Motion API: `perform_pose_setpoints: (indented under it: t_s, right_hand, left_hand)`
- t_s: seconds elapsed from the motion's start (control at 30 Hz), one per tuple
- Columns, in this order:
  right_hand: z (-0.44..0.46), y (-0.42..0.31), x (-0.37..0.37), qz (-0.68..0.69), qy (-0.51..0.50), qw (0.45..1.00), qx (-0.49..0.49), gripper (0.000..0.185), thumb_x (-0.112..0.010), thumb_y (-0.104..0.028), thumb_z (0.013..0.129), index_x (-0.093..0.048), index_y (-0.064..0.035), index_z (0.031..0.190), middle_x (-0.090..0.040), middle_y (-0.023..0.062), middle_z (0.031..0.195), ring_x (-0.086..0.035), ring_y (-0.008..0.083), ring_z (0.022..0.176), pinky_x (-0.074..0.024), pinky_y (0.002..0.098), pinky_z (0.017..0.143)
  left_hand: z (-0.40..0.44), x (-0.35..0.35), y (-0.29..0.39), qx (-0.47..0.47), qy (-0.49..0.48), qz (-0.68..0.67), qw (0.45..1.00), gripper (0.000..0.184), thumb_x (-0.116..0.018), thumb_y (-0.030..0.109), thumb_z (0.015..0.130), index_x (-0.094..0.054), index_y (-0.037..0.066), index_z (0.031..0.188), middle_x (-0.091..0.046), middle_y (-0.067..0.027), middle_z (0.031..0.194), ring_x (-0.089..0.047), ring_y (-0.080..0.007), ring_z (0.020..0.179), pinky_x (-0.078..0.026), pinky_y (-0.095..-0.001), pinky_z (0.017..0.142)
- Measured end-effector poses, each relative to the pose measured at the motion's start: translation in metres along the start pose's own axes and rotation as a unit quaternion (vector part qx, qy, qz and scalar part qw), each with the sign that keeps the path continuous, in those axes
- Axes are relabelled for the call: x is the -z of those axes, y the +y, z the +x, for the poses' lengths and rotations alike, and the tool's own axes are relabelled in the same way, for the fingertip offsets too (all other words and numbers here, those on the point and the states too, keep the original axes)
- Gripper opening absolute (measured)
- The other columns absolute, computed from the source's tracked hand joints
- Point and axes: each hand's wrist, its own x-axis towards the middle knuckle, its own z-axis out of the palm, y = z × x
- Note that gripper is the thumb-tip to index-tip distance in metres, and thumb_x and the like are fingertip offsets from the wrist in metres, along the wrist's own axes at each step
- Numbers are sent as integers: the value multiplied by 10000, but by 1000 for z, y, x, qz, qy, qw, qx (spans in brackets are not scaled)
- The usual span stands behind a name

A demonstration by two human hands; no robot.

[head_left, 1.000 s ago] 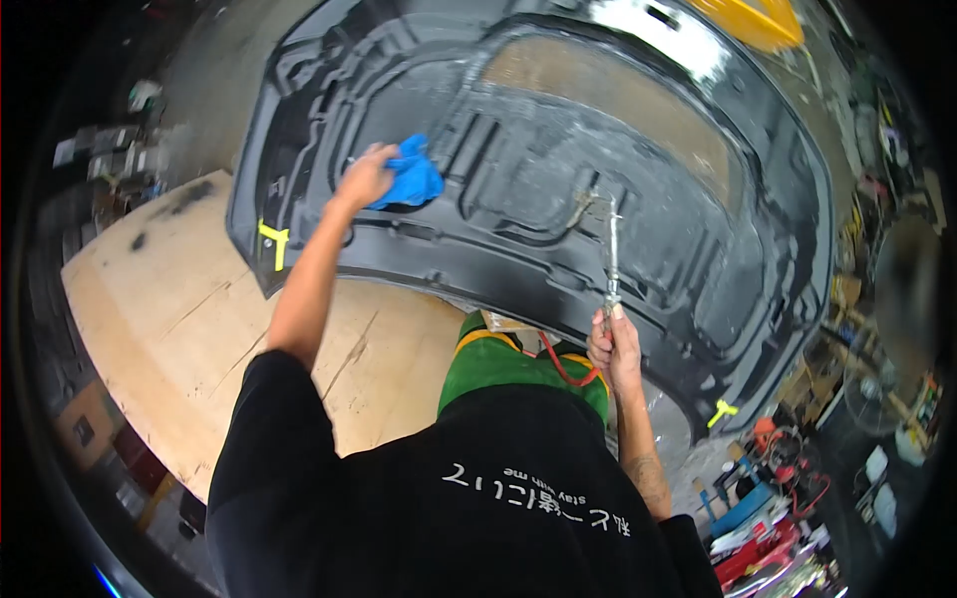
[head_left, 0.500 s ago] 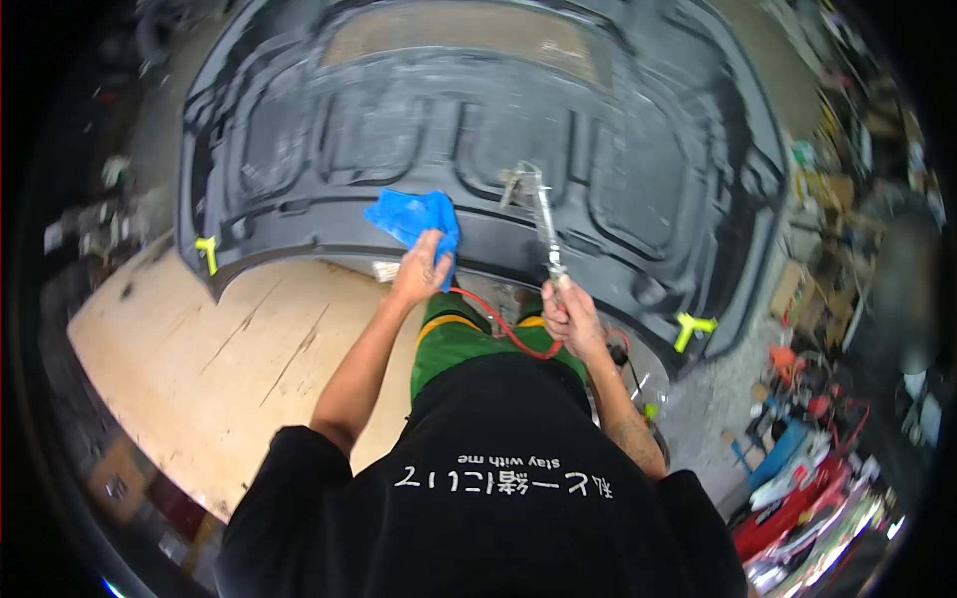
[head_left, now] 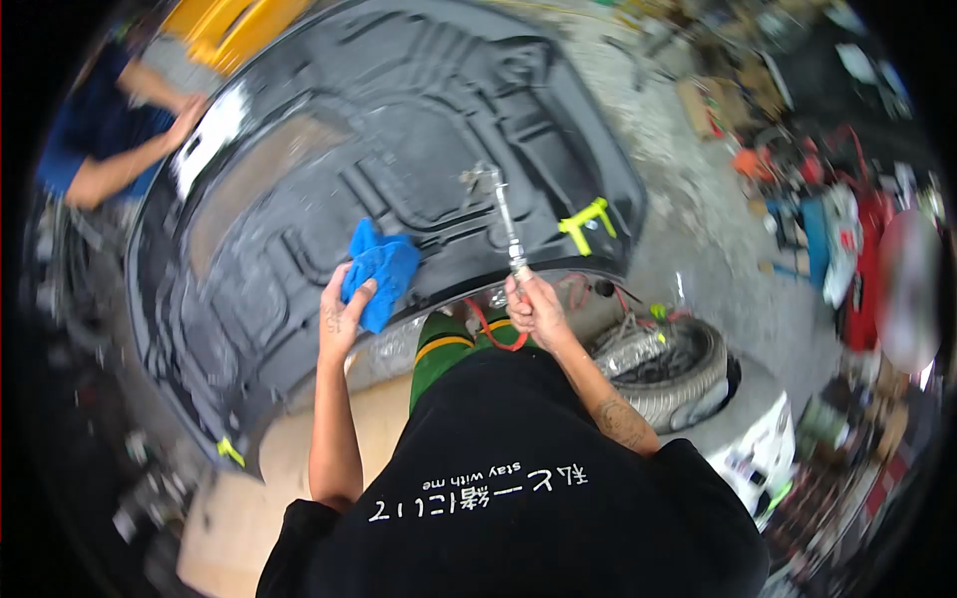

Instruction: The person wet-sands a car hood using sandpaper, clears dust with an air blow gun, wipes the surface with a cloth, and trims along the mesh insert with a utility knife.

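My left hand (head_left: 344,309) is closed on a crumpled blue cloth (head_left: 384,269), held up over the ribbed underside of a dark car hood (head_left: 399,110). In my right hand (head_left: 538,314) is a slim silver air tool (head_left: 508,224), gripped near its lower end. Its far end points out over the hood and is blurred, so its exact kind is unclear. A red hose (head_left: 495,334) loops down between my hands in front of my legs. Yellow-green clamps (head_left: 588,226) show on the hood's near edge, at the right and the far left.
Across the hood at upper left, another person's hands (head_left: 184,120) touch its edge. A yellow object (head_left: 234,30) stands behind. To my right lie a wheel with a tire (head_left: 668,369) and cluttered tools and boxes. A pale wooden-looking panel (head_left: 239,538) extends at lower left.
My view has swung left, so the hood appears rotated and the other person has come into sight. My left hand still grips the cloth, now higher against the hood; my right keeps the tool.
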Motion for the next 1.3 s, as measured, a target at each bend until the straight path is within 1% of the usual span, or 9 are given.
perform_pose_setpoints:
  t_s: [0.13,0.43,0.6,0.77,0.83,0.93,1.07,1.17,1.3]
  right_hand:
    - [-40,-4,12,-4,31,998,61,332,-422,-406,1077,-516,-94,1011,-351,-60,668,-289,23,502,-218,192,420]
    - [-91,-13,51,46,133,980,140,341,-419,-403,1080,-545,-92,1024,-354,-70,638,-264,18,471,-190,188,416]
    - [-76,-29,94,49,130,981,135,359,-437,-411,1072,-561,-77,1029,-367,-65,612,-273,19,452,-192,201,400]
    - [-60,-83,143,-26,24,995,93,338,-417,-392,1078,-527,-83,996,-376,-49,605,-274,27,439,-204,205,396]
    - [-48,-110,164,-42,-18,997,59,341,-414,-396,1078,-523,-84,993,-368,-51,602,-269,29,434,-204,206,389]
    - [-30,-146,175,-74,-79,994,3,326,-417,-380,1079,-514,-82,992,-358,-49,597,-267,32,429,-205,210,382]
    - [-14,-168,172,-99,-130,986,-39,323,-421,-381,1078,-518,-86,991,-355,-47,595,-271,31,429,-202,212,379]
    - [-12,-175,174,-117,-128,983,-59,319,-432,-385,1074,-519,-90,992,-358,-44,593,-270,32,425,-206,211,377]
    - [1,-186,183,-145,-124,978,-85,337,-443,-415,1067,-521,-93,1002,-354,-46,599,-269,37,422,-203,209,377]
  left_hand:
    - [61,-41,11,-109,-94,77,987,349,-700,227,877,-618,26,1151,-686,-100,940,-636,-148,844,-512,-318,793]
    - [96,-151,68,-122,-196,-42,972,384,-728,228,890,-605,36,1199,-678,-67,1013,-623,-124,932,-518,-308,851]
    - [114,-184,58,-132,-131,-7,983,432,-769,263,864,-609,39,1197,-682,-115,1023,-627,-168,964,-519,-350,869]
    - [123,-225,32,-138,-2,-3,990,445,-719,261,901,-575,24,1249,-672,-109,1070,-623,-178,1007,-501,-343,912]
    - [126,-242,17,-50,158,-39,985,458,-701,265,913,-561,9,1267,-671,-129,1094,-627,-188,1025,-501,-345,918]
    - [142,-255,-37,-39,284,11,958,436,-687,266,925,-555,5,1249,-663,-145,1108,-635,-207,1010,-505,-347,906]
    - [135,-250,-99,63,279,35,957,418,-686,279,932,-554,2,1216,-655,-140,1121,-643,-214,988,-511,-357,896]
    - [118,-248,-62,188,247,-151,939,459,-694,323,929,-556,13,1237,-640,-136,1173,-639,-226,1019,-515,-383,960]
    - [140,-243,-134,61,286,-50,955,474,-694,322,912,-573,-2,1237,-656,-184,1174,-641,-252,1058,-490,-389,979]
